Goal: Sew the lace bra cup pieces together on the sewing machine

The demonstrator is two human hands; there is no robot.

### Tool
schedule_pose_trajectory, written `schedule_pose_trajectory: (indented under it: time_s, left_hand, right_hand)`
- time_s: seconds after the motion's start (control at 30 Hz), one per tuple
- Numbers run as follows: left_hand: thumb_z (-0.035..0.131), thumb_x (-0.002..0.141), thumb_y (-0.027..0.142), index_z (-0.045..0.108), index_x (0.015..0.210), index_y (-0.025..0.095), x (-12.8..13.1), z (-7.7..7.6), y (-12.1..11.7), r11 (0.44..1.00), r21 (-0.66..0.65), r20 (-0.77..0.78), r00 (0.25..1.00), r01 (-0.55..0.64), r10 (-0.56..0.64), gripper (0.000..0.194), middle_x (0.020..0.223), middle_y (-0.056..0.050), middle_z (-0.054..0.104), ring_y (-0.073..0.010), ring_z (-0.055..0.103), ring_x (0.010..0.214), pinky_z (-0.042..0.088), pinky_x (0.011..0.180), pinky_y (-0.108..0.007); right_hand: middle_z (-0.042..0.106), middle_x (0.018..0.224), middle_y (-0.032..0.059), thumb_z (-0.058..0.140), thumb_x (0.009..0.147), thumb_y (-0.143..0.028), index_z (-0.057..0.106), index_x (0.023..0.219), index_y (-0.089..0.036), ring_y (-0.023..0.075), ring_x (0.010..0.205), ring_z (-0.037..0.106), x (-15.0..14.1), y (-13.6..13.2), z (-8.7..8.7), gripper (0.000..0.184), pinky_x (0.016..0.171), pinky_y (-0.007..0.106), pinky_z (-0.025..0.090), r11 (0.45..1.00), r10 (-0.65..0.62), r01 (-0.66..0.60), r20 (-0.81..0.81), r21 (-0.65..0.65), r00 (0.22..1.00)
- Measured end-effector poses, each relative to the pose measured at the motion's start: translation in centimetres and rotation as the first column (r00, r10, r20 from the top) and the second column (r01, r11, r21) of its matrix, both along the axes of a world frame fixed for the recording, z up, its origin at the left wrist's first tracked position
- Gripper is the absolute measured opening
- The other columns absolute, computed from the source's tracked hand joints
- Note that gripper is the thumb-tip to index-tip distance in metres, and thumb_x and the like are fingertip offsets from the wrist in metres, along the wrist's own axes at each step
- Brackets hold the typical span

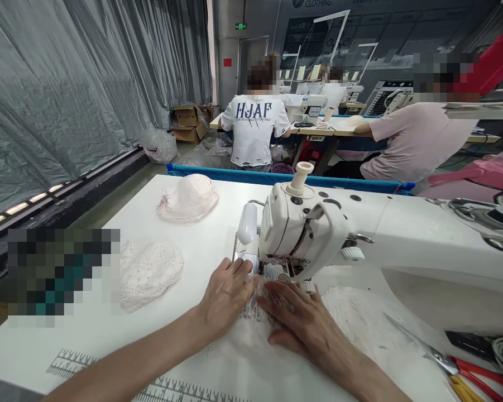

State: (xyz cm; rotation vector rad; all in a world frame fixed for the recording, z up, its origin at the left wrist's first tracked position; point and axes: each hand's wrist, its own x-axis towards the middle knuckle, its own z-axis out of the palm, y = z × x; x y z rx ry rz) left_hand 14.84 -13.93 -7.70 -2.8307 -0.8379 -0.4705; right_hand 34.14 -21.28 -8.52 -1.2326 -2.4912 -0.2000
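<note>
Both my left hand (223, 296), fingers bent, grip unclear, and my right hand (312, 326), fingers loosely spread, press sheer white lace fabric (254, 310) at the glossy white sewing machine (385, 226); work seems partway, what remains unclear.

Pale Lace Beneath Machine Head

A sheer, whitish lace piece (257, 310) lies gathered on the white tabletop (209, 240), its far end at the needle area of a white sewing machine (339, 220); its blurred near edge appears spread flat.
</note>
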Motion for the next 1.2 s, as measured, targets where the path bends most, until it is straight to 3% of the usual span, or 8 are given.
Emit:
schedule_pose_trajectory:
  time_s: [0.17,0.53,0.6,0.7,0.83,0.97,1.1,1.2]
  left_hand:
    - [0.04,0.087,0.004,0.051,0.088,0.016,0.3,0.1,0.5,0.999,-0.026,-0.018,0.999,-0.045,0.045,0.017,0.088,-0.004,0.057,-0.0176,0.053,0.078,0.033,0.06,-0.03]
    - [0.039,0.084,0.001,0.05,0.093,0.015,0.9,-0.6,2.0,0.992,0.011,-0.101,0.987,-0.122,0.122,0.019,0.094,-0.007,0.056,-0.0209,0.052,0.084,0.036,0.064,-0.032]
    - [0.038,0.082,-0.003,0.05,0.1,0.013,0.7,-0.3,1.5,0.996,-0.008,-0.083,0.993,-0.085,0.084,0.027,0.101,-0.009,0.056,-0.0217,0.053,0.09,0.038,0.069,-0.034]
    - [0.042,0.078,-0.003,0.053,0.102,0.013,0.1,0.9,0.0,0.989,-0.094,0.011,0.993,0.118,-0.117,0.031,0.111,-0.01,0.055,-0.0214,0.051,0.102,0.038,0.084,-0.037]
    - [0.053,0.082,0.023,0.057,0.089,0.014,-0.9,2.3,-2.4,0.914,-0.3,0.049,0.962,0.272,-0.27,0.012,0.092,-0.005,0.061,-0.0181,0.055,0.085,0.036,0.093,-0.04]
    - [0.058,0.075,0.058,0.057,0.093,0.013,-1.4,1.7,-3.4,0.923,-0.283,0.061,0.965,0.262,-0.255,0.049,0.093,-0.008,0.061,-0.0227,0.055,0.087,0.037,0.092,-0.044]
    - [0.05,0.084,0.021,0.056,0.09,0.013,-1.2,0.3,-3.3,0.96,-0.175,0.145,0.97,0.219,-0.195,0.011,0.082,-0.005,0.062,-0.0179,0.057,0.077,0.042,0.083,-0.038]
    - [0.041,0.081,0.004,0.054,0.091,0.012,-0.9,0.0,-2.7,0.964,-0.166,0.213,0.962,0.209,-0.172,0.019,0.071,-0.002,0.062,-0.0146,0.055,0.062,0.045,0.072,-0.034]
  right_hand:
    - [0.066,0.109,0.015,0.031,0.095,-0.051,0.054,0.118,-0.012,0.0241,0.092,0.062,0.1,0.3,-0.5,0.05,0.089,0.044,0.031,0.998,-0.06,0.061,-0.102,0.012,0.993]
    - [0.061,0.12,0.0172,0.023,0.097,-0.05,0.05,0.125,-0.013,0.0272,0.102,0.059,0.7,1.0,-0.9,0.054,0.094,0.051,0.026,0.992,-0.127,0.125,-0.047,-0.035,0.991]
    - [0.059,0.122,0.0177,0.025,0.095,-0.052,0.054,0.121,-0.013,0.028,0.105,0.057,0.7,0.6,-0.1,0.055,0.094,0.051,0.027,0.995,-0.08,0.076,-0.05,-0.071,0.996]
    - [0.062,0.117,0.0166,0.036,0.089,-0.059,0.061,0.105,-0.013,0.0277,0.108,0.055,0.5,-0.4,1.2,0.055,0.094,0.049,0.029,0.99,0.054,-0.065,-0.086,-0.126,0.995]
    - [0.064,0.105,0.0144,0.049,0.084,-0.06,0.059,0.103,-0.012,0.0256,0.099,0.058,-0.3,-1.3,1.4,0.052,0.092,0.047,0.034,0.984,0.099,-0.117,-0.136,-0.132,0.986]
    - [0.066,0.091,0.0088,0.043,0.095,-0.02,0.057,0.093,-0.013,0.0191,0.087,0.061,-1.1,-1.3,0.4,0.015,0.085,0.04,0.041,0.997,0.061,-0.068,-0.221,-0.024,0.973]
    - [0.066,0.08,0.0046,0.041,0.092,-0.009,0.054,0.089,-0.015,0.0157,0.079,0.062,-1.5,-1.1,-0.1,0.014,0.077,0.034,0.043,0.998,0.058,-0.051,-0.328,0.031,0.943]
    - [0.066,0.077,0.0038,0.041,0.095,-0.017,0.053,0.09,-0.015,0.0153,0.072,0.062,-1.5,-0.8,-0.1,0.013,0.075,0.034,0.043,0.998,0.055,-0.043,-0.354,0.041,0.934]
